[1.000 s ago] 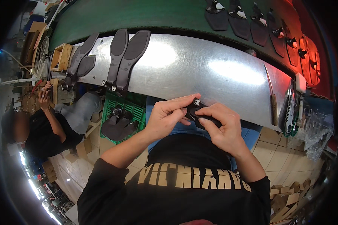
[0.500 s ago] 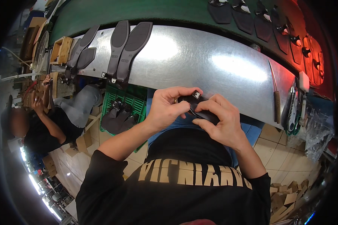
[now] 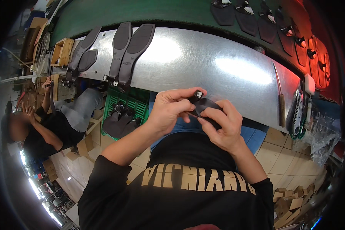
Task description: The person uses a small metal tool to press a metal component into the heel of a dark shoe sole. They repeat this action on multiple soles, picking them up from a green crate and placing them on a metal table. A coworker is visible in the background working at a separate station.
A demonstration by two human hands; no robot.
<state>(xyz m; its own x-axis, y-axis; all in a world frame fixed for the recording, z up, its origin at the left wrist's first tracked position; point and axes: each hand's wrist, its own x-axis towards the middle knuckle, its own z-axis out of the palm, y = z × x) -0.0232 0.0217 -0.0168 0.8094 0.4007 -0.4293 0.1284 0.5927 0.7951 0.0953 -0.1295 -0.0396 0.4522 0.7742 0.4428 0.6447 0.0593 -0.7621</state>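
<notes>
Since the earlier head-camera frame the hands have drifted slightly left along the bench edge, the left hand (image 3: 170, 111) and right hand (image 3: 222, 124) both closed on one small black strap piece (image 3: 207, 107) held over the lap, just below the steel worktable (image 3: 203, 61). The piece looks light, thin and pliable, likely best pinched at its edges beside the pale fitting at its top. On the table two long dark soles (image 3: 132, 48) lie side by side, with what may be two more at far left; a green crate (image 3: 136, 105) sits below.
</notes>
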